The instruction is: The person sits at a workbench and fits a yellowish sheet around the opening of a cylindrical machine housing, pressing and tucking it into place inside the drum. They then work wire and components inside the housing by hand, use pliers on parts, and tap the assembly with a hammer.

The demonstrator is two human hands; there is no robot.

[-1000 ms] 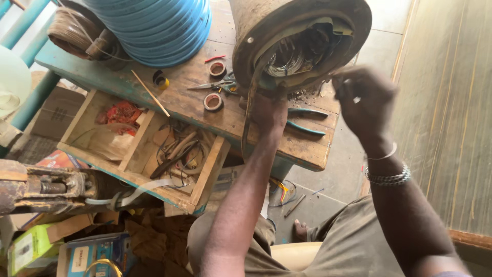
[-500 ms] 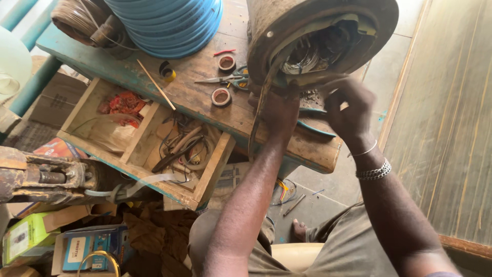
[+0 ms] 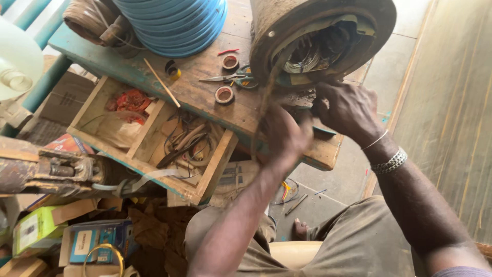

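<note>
- At the far left, a rusty cylindrical machine part [image 3: 46, 172] lay on its side above a heap of cardboard boxes [image 3: 77, 238], well apart from both hands.
- An open wooden drawer [image 3: 154, 138] hung out from under the bench; its left compartment held red scraps [image 3: 128, 101], its right one a tangle of cables [image 3: 187, 143].
- On the worn wooden bench [image 3: 200, 84] stood a blue ribbed coil [image 3: 174, 23], with a thin stick [image 3: 161, 83], two tape rolls [image 3: 224, 95] and a pair of scissors [image 3: 228, 78] lying in front of it.
- The left hand [image 3: 284, 136] was blurred, raised just below the lower rim of the motor housing. It seemed closed about a thin brownish strand [image 3: 266, 102] running up to the rim, though the blur left the grip uncertain.
- The motor housing [image 3: 320, 38], a large rusty round shell, lay tilted at the bench's right end, its open mouth facing the camera with wire windings [image 3: 312, 54] and insulating paper visible inside.
- The right hand [image 3: 348, 107], with metal bracelets at its wrist [image 3: 387, 159], was at the housing's lower rim, fingers curled in towards the edge; whether they pinched anything could not be made out.
- Blue-handled pliers [image 3: 323, 131] lay on the bench beneath that hand.
</note>
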